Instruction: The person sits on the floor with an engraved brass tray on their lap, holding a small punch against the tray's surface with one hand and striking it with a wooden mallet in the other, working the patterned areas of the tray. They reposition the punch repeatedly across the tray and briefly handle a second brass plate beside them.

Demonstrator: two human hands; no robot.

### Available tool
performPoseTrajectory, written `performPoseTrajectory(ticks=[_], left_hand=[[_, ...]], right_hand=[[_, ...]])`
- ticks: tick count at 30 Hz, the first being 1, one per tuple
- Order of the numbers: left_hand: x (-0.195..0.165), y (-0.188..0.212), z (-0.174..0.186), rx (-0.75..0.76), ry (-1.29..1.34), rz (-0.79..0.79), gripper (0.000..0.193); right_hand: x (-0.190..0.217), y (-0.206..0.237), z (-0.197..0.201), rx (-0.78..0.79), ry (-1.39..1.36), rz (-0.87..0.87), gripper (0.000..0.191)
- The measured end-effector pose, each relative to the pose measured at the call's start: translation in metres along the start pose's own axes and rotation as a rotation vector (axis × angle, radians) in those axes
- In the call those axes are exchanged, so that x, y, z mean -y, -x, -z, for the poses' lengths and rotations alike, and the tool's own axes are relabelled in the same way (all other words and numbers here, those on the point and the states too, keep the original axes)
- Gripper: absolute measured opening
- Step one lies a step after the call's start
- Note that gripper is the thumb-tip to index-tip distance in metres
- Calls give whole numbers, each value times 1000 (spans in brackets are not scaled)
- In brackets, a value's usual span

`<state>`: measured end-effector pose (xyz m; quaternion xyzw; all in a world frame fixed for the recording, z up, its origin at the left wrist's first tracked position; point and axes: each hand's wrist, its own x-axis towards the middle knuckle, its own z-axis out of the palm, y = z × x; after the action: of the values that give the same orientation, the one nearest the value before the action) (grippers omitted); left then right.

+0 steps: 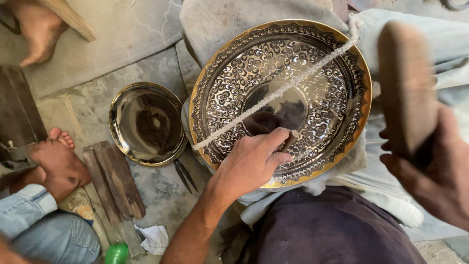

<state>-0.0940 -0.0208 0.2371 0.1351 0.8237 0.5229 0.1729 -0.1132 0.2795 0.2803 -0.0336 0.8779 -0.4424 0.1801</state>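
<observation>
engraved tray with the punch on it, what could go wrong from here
1. The left hand pinches the small punch close to its top, so a stray blow from the wooden mallet in the right hand could strike the fingers.
2. The engraved tray rests tilted on cloth over the lap, held by a cord; it may shift and the punch may skid across the pattern.

Bare forearms, no sleeves; dark maroon garment (332,230) over lap.
</observation>
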Motion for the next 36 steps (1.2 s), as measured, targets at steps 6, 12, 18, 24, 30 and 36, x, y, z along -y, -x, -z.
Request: performPoseTrajectory(ticks=[6, 12, 18, 24, 30, 36], left_hand=[[2, -6, 1, 21, 4, 45, 34], [4, -8, 1, 31, -24, 33, 33], [3, -10, 2, 39, -29, 34, 32], [4, -12, 2, 42, -40, 30, 34], [6, -11, 2, 39, -47, 30, 34], [6, -12, 3, 66, -63, 52, 33]], right_hand=[[6, -1, 0, 31, 337, -225, 77], [-3, 5, -3, 46, 395, -128, 74], [-6, 10, -4, 28, 373, -113, 73], [2, 12, -9, -35, 349, -94, 69], [3, 16, -13, -46, 443, -181, 66], [7, 19, -15, -29, 501, -231, 66]])
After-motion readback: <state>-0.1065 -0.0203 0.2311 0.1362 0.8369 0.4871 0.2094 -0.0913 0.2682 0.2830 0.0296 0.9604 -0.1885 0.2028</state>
